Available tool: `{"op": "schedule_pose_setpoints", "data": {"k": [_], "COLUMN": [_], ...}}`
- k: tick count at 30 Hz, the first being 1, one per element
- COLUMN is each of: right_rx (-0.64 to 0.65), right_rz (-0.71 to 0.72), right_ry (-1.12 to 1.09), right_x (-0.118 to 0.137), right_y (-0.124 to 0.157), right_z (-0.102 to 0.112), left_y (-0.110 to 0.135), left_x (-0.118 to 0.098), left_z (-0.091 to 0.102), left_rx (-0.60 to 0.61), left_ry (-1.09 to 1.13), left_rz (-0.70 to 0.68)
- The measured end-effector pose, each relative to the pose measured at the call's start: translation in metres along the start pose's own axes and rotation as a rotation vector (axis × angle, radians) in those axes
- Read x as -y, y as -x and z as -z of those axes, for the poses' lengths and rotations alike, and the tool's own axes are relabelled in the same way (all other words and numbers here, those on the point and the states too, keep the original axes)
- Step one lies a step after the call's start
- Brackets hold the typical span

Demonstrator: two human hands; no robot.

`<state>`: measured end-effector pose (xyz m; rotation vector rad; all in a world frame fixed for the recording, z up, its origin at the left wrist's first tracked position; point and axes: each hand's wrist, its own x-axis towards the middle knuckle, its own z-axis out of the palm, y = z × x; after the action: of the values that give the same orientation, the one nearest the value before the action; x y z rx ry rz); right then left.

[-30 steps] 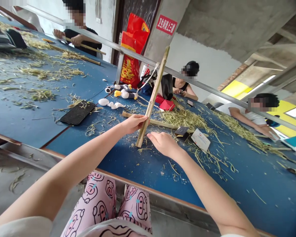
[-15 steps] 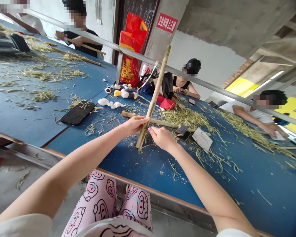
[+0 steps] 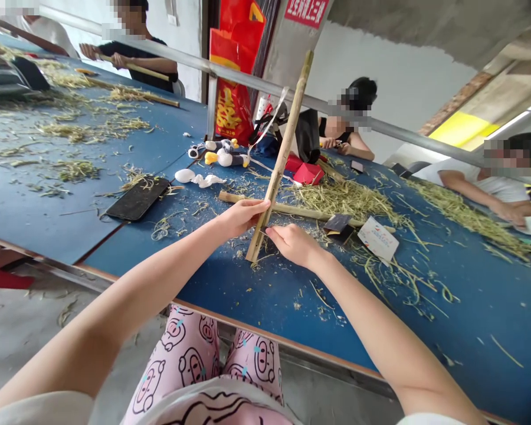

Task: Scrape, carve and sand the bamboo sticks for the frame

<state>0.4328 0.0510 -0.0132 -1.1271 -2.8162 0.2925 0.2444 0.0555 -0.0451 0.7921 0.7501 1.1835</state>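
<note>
A long bamboo stalk (image 3: 279, 159) stands tilted, its lower end resting on the blue table (image 3: 39, 218). My left hand (image 3: 243, 217) is wrapped around it low down. My right hand (image 3: 292, 245) sits just to the right, with fingertips pinched at the stalk's side. Whether those fingers hold anything is hidden. A second bamboo stalk (image 3: 287, 208) lies on the table behind the upright one. Pale bamboo shavings (image 3: 345, 199) lie heaped beyond it and are scattered around both hands.
A black phone (image 3: 137, 198) and plush toys (image 3: 225, 157) lie on the table left of my hands. A metal rail (image 3: 318, 106) crosses the view. Co-workers sit at the table's far side, one person (image 3: 133, 59) holding a bamboo stalk. My pink patterned trousers (image 3: 190, 360) show below the near edge.
My right hand has moved a little up along the stalk, closer to my left hand. My left hand stays on the stalk. The whole view has shifted as my head moved.
</note>
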Motion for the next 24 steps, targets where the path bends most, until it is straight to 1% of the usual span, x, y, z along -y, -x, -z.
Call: {"op": "schedule_pose_setpoints", "data": {"k": [3, 6, 8, 10, 12, 15, 17, 20, 24], "right_rx": [0.06, 0.12, 0.134, 0.132, 0.098, -0.025, -0.084, -0.099, -0.059], "right_rz": [0.034, 0.117, 0.16, 0.172, 0.139, 0.007, -0.068, -0.112, -0.104], "right_ry": [0.039, 0.152, 0.214, 0.242, 0.252, 0.294, 0.336, 0.376, 0.355], "right_x": [0.005, 0.016, 0.022, 0.024, 0.022, 0.016, 0.015, 0.015, 0.016], "right_y": [0.004, 0.011, 0.015, 0.018, 0.018, 0.016, 0.015, 0.015, 0.013], "right_z": [-0.003, -0.006, -0.006, -0.005, -0.002, 0.0, 0.0, 0.0, 0.002], "left_y": [0.003, 0.006, 0.007, 0.007, 0.006, 0.005, 0.004, 0.002, 0.001], "left_x": [-0.002, -0.005, -0.006, -0.006, -0.006, -0.006, -0.005, -0.004, -0.003], "left_z": [-0.001, -0.003, -0.003, -0.003, -0.003, -0.003, -0.003, -0.003, -0.002], "left_rx": [-0.01, -0.016, -0.013, -0.011, -0.014, -0.022, -0.025, -0.031, -0.034], "left_ry": [-0.005, -0.024, -0.035, -0.034, -0.025, -0.012, -0.012, -0.011, -0.024], "left_rz": [-0.003, -0.009, -0.003, 0.002, 0.002, 0.011, 0.016, 0.008, 0.003]}}
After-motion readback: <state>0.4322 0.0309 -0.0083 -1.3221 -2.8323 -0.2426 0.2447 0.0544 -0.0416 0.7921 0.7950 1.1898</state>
